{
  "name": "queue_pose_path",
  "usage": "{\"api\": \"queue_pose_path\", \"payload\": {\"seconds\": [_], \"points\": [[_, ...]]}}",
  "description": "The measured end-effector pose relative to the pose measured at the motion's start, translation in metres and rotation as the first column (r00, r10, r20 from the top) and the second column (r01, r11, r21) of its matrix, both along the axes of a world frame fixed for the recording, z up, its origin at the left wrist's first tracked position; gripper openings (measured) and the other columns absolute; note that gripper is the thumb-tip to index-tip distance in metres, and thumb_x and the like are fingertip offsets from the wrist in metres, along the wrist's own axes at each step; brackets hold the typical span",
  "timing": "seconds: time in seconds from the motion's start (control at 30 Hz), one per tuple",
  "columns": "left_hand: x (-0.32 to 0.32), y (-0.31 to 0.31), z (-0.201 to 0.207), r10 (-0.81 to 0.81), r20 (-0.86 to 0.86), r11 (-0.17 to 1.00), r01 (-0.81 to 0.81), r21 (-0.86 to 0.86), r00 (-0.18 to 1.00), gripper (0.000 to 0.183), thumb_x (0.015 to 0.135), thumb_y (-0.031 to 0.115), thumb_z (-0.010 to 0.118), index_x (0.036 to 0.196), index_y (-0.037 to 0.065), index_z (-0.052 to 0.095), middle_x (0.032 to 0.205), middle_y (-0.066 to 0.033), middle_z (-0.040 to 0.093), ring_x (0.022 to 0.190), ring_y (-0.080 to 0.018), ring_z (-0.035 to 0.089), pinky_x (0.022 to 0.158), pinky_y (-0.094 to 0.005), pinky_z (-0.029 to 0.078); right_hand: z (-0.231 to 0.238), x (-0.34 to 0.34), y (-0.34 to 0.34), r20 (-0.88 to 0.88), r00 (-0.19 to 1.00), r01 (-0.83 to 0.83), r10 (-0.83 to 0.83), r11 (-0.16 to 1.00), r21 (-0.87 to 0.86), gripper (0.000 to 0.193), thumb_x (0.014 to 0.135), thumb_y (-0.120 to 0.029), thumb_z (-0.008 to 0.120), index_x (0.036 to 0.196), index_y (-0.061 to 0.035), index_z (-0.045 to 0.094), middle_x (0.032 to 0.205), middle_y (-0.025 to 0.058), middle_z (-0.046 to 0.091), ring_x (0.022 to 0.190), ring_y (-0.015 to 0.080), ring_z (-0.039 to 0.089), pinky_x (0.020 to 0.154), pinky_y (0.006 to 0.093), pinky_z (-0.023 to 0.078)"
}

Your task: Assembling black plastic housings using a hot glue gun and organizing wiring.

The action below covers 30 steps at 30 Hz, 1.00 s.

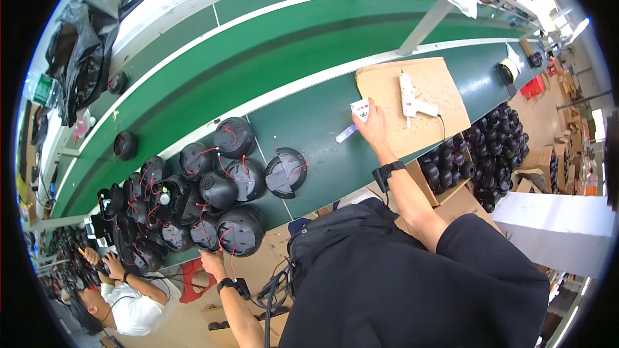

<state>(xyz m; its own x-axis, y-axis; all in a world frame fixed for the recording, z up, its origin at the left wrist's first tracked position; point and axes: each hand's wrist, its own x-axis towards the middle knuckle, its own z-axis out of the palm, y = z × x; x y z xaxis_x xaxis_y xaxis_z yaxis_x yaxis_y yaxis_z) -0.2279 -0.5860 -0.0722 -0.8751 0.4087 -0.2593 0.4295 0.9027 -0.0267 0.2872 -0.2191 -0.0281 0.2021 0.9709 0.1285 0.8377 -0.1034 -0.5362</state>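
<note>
My right hand (pixel 372 127) is closed on a small white box (pixel 360 110) with red print, at the left edge of a cardboard sheet (pixel 401 72). A purple strip (pixel 346 133) lies beside it on the green bench. On the cardboard rests a white glue gun (pixel 410 100), its cord trailing off. My left hand (pixel 213 263) is low at the bench's near edge, fingers stretched toward a black round housing (pixel 205 232) with red wires; contact is unclear. Right of that stands a larger housing (pixel 240 231). A half-open-faced housing (pixel 286 173) sits apart from the pile.
More black housings (pixel 155 200) crowd the bench's left. A green conveyor belt (pixel 271 58) runs behind. Cartons of black parts (pixel 445 169) stand below at right. At lower left a person in a white shirt (pixel 138 306) works. A black bag (pixel 82 42) hangs at upper left.
</note>
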Motion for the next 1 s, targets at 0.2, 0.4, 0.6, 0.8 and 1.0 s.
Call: {"api": "queue_pose_path", "payload": {"seconds": [0.2, 0.4, 0.6, 0.8, 1.0], "points": [[0.002, 0.000, -0.003, -0.007, -0.055, 0.998, 0.011, 0.064, 0.998, 0.053, 0.071, 0.037, 0.076, 0.106, 0.001, 0.059, 0.102, -0.0242, 0.067, 0.096, -0.0420, 0.064, 0.082, -0.0478, 0.053, 0.006, 0.016, -0.008, 0.250, 0.924, -0.169, 0.291, 0.894, -0.414, 0.064, 0.071, -0.031, 0.075, 0.126, -0.0054, 0.054, 0.109, 0.0230, 0.060, 0.104, 0.0409, 0.056, 0.091, 0.0462, 0.045], [-0.004, -0.004, -0.007, -0.050, -0.047, 0.996, 0.053, 0.068, 0.998, 0.053, 0.069, 0.034, 0.078, 0.105, 0.001, 0.059, 0.101, -0.0236, 0.067, 0.095, -0.0412, 0.065, 0.082, -0.0470, 0.053, 0.001, 0.002, -0.045, 0.257, 0.631, -0.649, 0.732, 0.680, -0.342, 0.076, 0.060, -0.006, 0.072, 0.132, -0.0235, 0.052, 0.137, 0.0170, 0.043, 0.132, 0.0377, 0.035, 0.102, 0.0549, 0.035], [0.002, -0.002, -0.003, -0.014, -0.038, 0.997, 0.016, 0.072, 0.999, 0.056, 0.066, 0.034, 0.080, 0.105, 0.000, 0.059, 0.100, -0.0235, 0.067, 0.095, -0.0408, 0.065, 0.082, -0.0460, 0.054, 0.000, -0.006, -0.029, 0.298, 0.472, -0.701, 0.830, 0.558, -0.444, 0.078, 0.062, -0.014, 0.076, 0.134, -0.0120, 0.049, 0.131, 0.0200, 0.046, 0.127, 0.0376, 0.041, 0.102, 0.0529, 0.037], [0.002, -0.009, -0.002, -0.034, -0.036, 0.994, 0.038, 0.107, 0.999, 0.058, 0.066, 0.033, 0.081, 0.107, -0.001, 0.057, 0.100, -0.0250, 0.067, 0.094, -0.0414, 0.065, 0.081, -0.0462, 0.054, -0.041, 0.005, -0.052, 0.316, 0.528, -0.594, 0.788, 0.609, -0.527, 0.050, 0.070, -0.018, 0.073, 0.113, -0.0030, 0.053, 0.104, 0.0185, 0.060, 0.105, 0.0363, 0.059, 0.088, 0.0465, 0.049], [0.004, -0.007, -0.011, -0.055, -0.009, 0.992, 0.056, 0.116, 0.998, 0.059, 0.068, 0.034, 0.080, 0.108, -0.001, 0.055, 0.100, -0.0256, 0.067, 0.095, -0.0418, 0.064, 0.081, -0.0476, 0.053, -0.008, 0.021, -0.081, -0.454, 0.741, -0.671, 0.494, 0.571, -0.473, 0.039, 0.077, -0.020, 0.071, 0.108, -0.0016, 0.055, 0.100, 0.0177, 0.064, 0.089, 0.0294, 0.065, 0.077, 0.0402, 0.053]]}}
